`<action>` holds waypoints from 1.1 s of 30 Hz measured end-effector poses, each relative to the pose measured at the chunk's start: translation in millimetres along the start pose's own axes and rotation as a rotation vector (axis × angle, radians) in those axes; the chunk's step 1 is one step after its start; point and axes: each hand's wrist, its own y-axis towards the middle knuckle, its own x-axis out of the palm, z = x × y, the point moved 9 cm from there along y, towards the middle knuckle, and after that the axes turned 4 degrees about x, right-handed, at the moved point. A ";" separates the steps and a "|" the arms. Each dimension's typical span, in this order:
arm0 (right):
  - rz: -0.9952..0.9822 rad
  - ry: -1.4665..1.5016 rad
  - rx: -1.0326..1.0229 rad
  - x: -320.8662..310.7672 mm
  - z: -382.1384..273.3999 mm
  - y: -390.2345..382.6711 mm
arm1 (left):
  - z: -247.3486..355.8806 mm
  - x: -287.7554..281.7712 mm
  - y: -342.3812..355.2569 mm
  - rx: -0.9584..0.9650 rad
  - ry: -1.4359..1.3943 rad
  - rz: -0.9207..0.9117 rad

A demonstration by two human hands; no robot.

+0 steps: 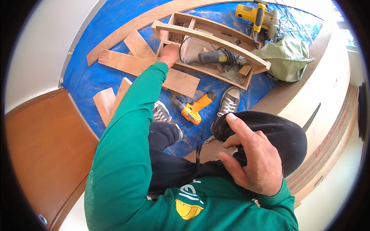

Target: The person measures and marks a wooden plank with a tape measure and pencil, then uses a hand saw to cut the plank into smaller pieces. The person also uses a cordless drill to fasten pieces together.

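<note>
My left hand (169, 54) reaches over the near left side of a wooden toolbox (220, 72), into a small compartment. Its fingers are out of sight behind the hand and the box wall, so what it touches there cannot be seen. My right hand (257, 161) is raised above my right knee, holding nothing, its thumb and fingers apart. An angle grinder (216, 57) lies in the toolbox's large compartment, near a small wood block (244, 70). Small dark metal pieces (177, 37) sit in a left compartment. A yellow cordless drill (197, 109) lies on the blue sheet between my shoes.
A yellow circular saw (259, 19) with a green dust bag (287, 57) stands beyond the toolbox. Wood boards (127, 62) lie on the blue sheet (81, 82) at left. Stacked plywood (327, 115) rises at right, a saw blade (312, 117) on it. A brown wooden panel (46, 154) is at left.
</note>
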 end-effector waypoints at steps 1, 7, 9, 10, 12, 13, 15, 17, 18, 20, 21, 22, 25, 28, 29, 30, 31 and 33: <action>0.001 -0.013 0.009 -0.2 2.1 -2.1 | -0.8 -2.6 0.8 0.019 -0.025 0.035; 0.008 0.006 0.055 -7.9 8.6 -7.2 | -1.8 -1.1 6.7 0.063 -0.051 -0.001; -0.029 0.010 0.071 -6.6 9.2 -7.4 | -1.7 -2.4 3.6 0.056 -0.040 -0.021; -0.046 0.005 0.077 -5.7 9.9 -7.5 | -1.8 -4.5 2.7 0.054 -0.045 -0.025; -0.073 0.000 0.082 -4.4 12.3 -8.6 | -0.1 -7.0 -1.3 0.081 -0.043 -0.050; -0.082 0.002 0.080 -4.3 13.5 -9.6 | -0.6 -7.3 -3.3 0.086 -0.047 -0.074; -0.086 0.004 0.072 -5.9 16.6 -12.9 | -3.7 -13.9 -6.4 0.080 -0.094 -0.048; -0.081 0.014 0.072 -9.8 19.8 -16.7 | -5.6 -16.5 -10.6 0.090 -0.136 -0.047; -0.061 0.011 0.084 -14.0 22.2 -18.0 | -5.7 -20.4 -12.8 0.103 -0.158 -0.012; -0.036 0.014 0.098 -20.7 24.7 -19.2 | -8.2 -23.9 -20.3 0.103 -0.198 0.019; -0.014 0.009 0.107 -24.6 25.5 -19.7 | -15.4 -25.1 -26.9 0.038 -0.307 0.045; 0.018 0.015 0.076 -28.4 22.7 -19.8 | -14.4 -37.5 -34.0 0.080 -0.343 0.176; 0.075 0.013 0.064 -35.0 23.1 -26.9 | -22.8 -61.8 -62.4 0.083 -0.436 0.412; 0.424 0.114 -0.132 -69.3 21.0 -61.3 | -39.3 -74.4 -94.1 0.038 -0.584 0.442; 0.582 0.113 -0.176 -84.6 28.4 -82.6 | -41.8 -74.7 -97.5 0.012 -0.592 0.363; 0.683 0.128 -0.124 -96.0 44.6 -106.7 | -47.5 -72.6 -102.4 -0.058 -0.530 0.260; 0.783 0.225 -0.044 -105.6 67.6 -133.9 | -44.0 -83.2 -115.1 0.059 -0.507 0.233; 1.039 0.284 0.142 -122.4 116.4 -201.1 | -52.7 -97.6 -135.9 0.039 -0.600 0.215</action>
